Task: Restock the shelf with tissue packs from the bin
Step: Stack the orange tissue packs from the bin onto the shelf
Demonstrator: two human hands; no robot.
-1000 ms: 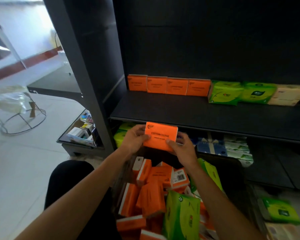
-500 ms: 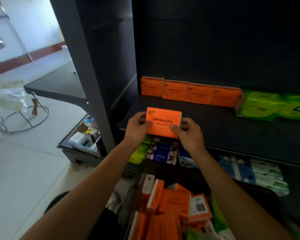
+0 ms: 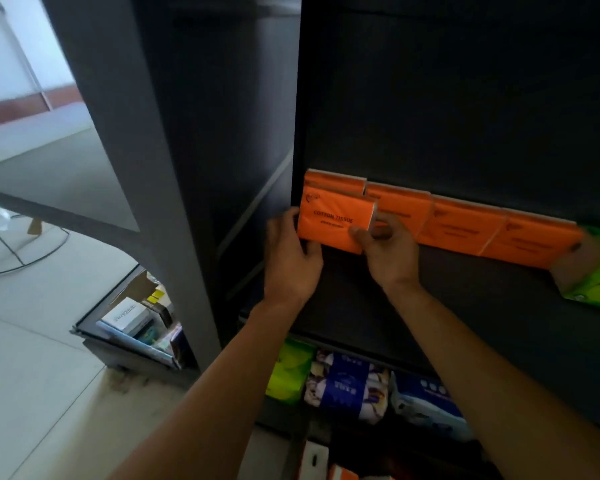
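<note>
Both hands have carried the orange tissue pack (image 3: pixel 336 221) from the front lip to the back left end of the shelf (image 3: pixel 440 306), where it now stands upright against the leftmost pack of the orange row (image 3: pixel 465 226). Its lower edge seems to meet the board, though the hands hide that line. The left hand (image 3: pixel 291 258) grips the pack's left edge, fingers curled beside it and thumb under the bottom corner. The right hand (image 3: pixel 390 254) pinches the right edge, thumb on the printed face and fingers tucked behind. The pack's left edge sits just beside the dark side panel, with little room on that side. A wide strip of bare dark board lies open in front of the row. At the row's right end a green pack (image 3: pixel 596 271) touches the last orange one. Below, a lime pack (image 3: pixel 288 372) and blue patterned packs (image 3: pixel 347 386) fill the lower shelf. A grey upright post (image 3: pixel 136 168) stands to the left, over pale floor tiles (image 3: pixel 32 358) and a low tray of boxes (image 3: pixel 136 323).
</note>
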